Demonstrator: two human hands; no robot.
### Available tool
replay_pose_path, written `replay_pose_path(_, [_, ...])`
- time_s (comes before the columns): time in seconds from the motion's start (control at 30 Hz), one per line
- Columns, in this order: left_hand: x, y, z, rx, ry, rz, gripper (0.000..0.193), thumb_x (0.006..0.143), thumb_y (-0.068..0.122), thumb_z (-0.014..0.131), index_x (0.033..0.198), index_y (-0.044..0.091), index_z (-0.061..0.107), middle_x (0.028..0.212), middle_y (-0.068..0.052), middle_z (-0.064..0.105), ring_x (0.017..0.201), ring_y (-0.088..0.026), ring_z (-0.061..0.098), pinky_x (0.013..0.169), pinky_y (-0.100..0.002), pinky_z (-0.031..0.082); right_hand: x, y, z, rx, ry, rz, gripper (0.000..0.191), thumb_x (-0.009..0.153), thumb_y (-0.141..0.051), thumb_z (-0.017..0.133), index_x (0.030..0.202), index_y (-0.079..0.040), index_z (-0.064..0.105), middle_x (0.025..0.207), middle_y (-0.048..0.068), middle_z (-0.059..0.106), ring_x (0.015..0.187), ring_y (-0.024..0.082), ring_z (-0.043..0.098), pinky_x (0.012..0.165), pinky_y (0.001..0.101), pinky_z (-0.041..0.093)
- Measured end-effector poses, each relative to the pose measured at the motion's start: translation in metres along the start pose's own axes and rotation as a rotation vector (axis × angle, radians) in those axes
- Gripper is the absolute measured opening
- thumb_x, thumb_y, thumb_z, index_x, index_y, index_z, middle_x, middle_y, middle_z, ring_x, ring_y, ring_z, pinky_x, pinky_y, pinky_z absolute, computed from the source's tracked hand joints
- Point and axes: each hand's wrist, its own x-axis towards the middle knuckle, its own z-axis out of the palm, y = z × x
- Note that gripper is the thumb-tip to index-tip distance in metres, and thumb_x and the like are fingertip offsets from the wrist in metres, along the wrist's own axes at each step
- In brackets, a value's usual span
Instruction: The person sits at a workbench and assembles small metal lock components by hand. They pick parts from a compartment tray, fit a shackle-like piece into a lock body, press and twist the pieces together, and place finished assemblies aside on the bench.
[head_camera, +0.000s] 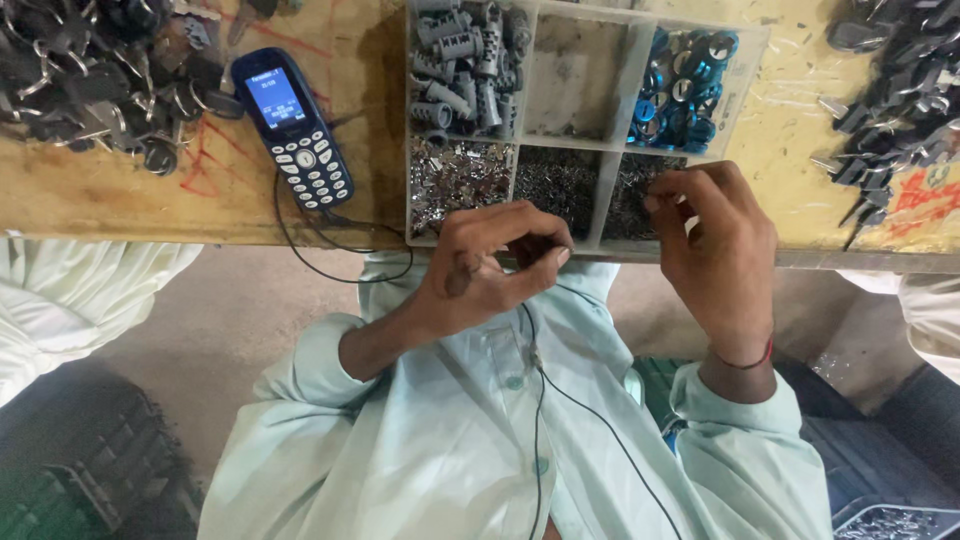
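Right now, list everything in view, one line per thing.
Compartment tray: one, clear plastic, six sections, on the table's near edge.
Metal cylinders: many, grey, top-left section.
Round caps: many, blue, top-right section.
Small metal bits: many, silvery to dark, in the three near sections.
Keypad phone: one, dark blue, screen lit, left of the tray.
Cable: one, black, hanging from the phone.
Key piles: two, dark, far left and far right.
Table: one, yellowish wood.
Left hand: fingers pinched together, contents unclear.
Right hand: fingertips over the near-right section.
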Motion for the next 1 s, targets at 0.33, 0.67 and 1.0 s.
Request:
replay_pose_path(0.33, [-0.007, -0.004, 0.014, -0.475, -0.012, -0.317, 0.022, 0.103, 0.018, 0.069, 0.115, 0.0, 0.068, 0.101, -0.003, 0.072, 0.093, -0.007, 0.069, 0.083, -0.024, 0.058, -0.021, -0.027, 0.035, 0.416, 0.017, -0.103, 0.014, 0.091, 0.004, 0.074, 0.102, 0.004, 0.064, 0.092, 0.008, 0.066, 0.076, 0.01, 0.064, 0.068, 0.0229, 0.052])
replay_pose_path(0.67, [-0.011, 0.0, 0.008, -0.415, -0.007, -0.135, 0.016, 0.102, 0.011, 0.071, 0.113, 0.0, 0.07, 0.107, -0.006, 0.07, 0.094, -0.01, 0.071, 0.081, -0.024, 0.061, -0.043, 0.008, 0.063, 0.936, -0.027, -0.024, 0.01, 0.106, -0.002, 0.063, 0.113, 0.003, 0.059, 0.106, 0.007, 0.061, 0.073, 0.009, 0.063, 0.064, 0.0203, 0.053])
replay_pose_path(1.0, [-0.009, -0.008, -0.006, -0.535, -0.118, -0.259, 0.016, 0.098, 0.013, 0.074, 0.11, 0.002, 0.071, 0.099, -0.003, 0.069, 0.081, -0.006, 0.065, 0.071, -0.022, 0.057, -0.006, -0.002, 0.046, 0.31, 0.181, -0.67, 0.016, 0.086, 0.013, 0.074, 0.099, 0.004, 0.069, 0.093, 0.015, 0.07, 0.076, 0.026, 0.072, 0.066, 0.0348, 0.059])
